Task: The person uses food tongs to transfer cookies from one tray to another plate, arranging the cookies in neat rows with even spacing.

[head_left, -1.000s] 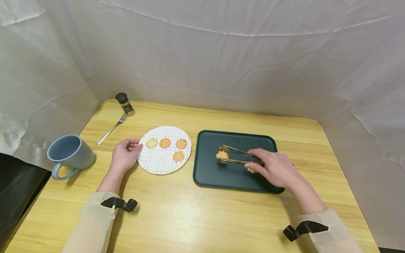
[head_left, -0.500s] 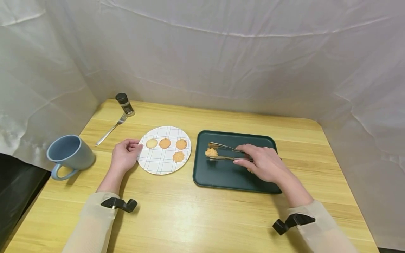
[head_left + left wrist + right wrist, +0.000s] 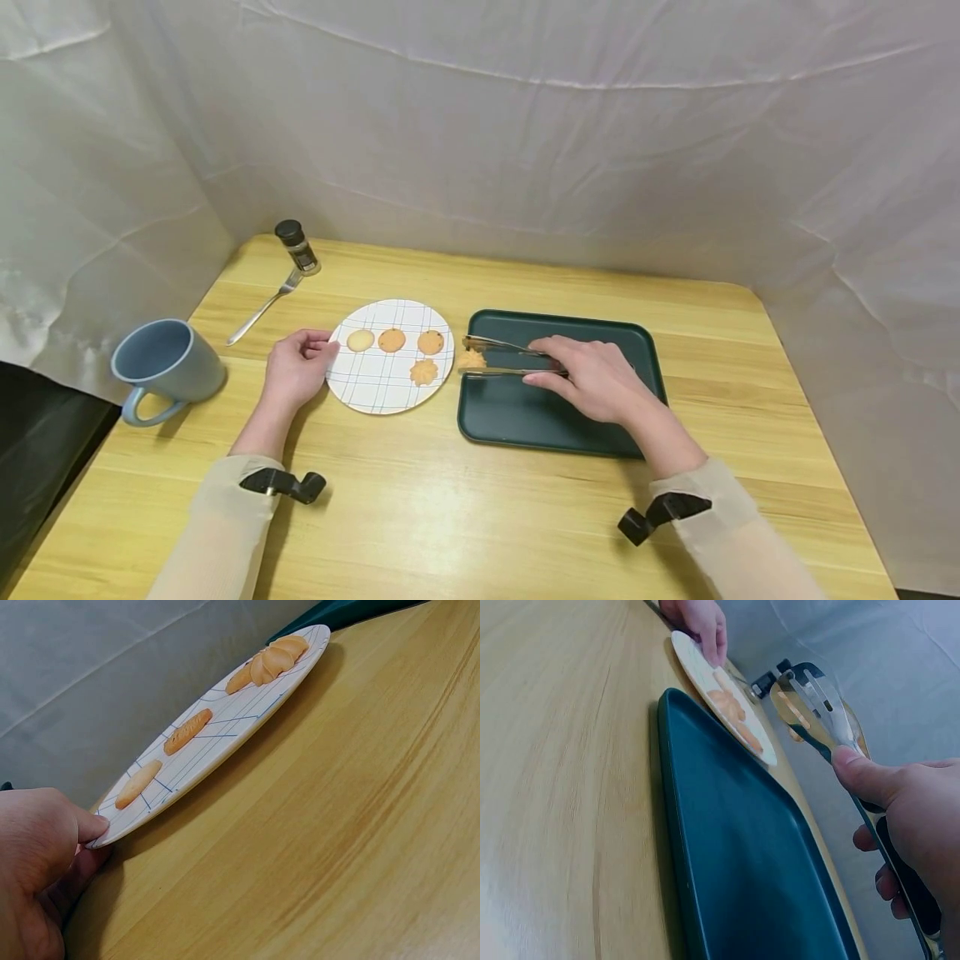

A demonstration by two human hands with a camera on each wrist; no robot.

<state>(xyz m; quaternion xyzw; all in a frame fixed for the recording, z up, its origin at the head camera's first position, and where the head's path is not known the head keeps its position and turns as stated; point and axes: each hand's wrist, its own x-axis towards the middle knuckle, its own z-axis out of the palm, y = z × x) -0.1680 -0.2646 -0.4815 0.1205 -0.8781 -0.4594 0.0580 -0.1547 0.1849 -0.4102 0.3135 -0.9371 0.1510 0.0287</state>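
Observation:
My left hand (image 3: 296,367) pinches the left rim of a white checked plate (image 3: 375,389); the left wrist view shows the thumb (image 3: 91,825) on top. The plate bears a pale round cookie (image 3: 360,340), two speckled round cookies (image 3: 392,340) and a flower-shaped cookie (image 3: 423,372). In my right hand (image 3: 592,379) are gold metal tongs (image 3: 506,372), gripped between thumb and fingers. Their tips hold another flower-shaped cookie (image 3: 472,360) over the left edge of the dark green tray (image 3: 517,421), near the plate. My right hand covers part of the tray.
A blue mug (image 3: 176,367) stands at the left. Behind it lie a fork (image 3: 262,312) and a black-capped spice jar (image 3: 298,247). The wooden table (image 3: 420,508) extends in front, and pale cloth (image 3: 525,167) hangs around the back and sides.
My right hand has carried the tongs and the flower-shaped cookie leftward, from the middle of the tray to its left edge. The left hand and plate have stayed put.

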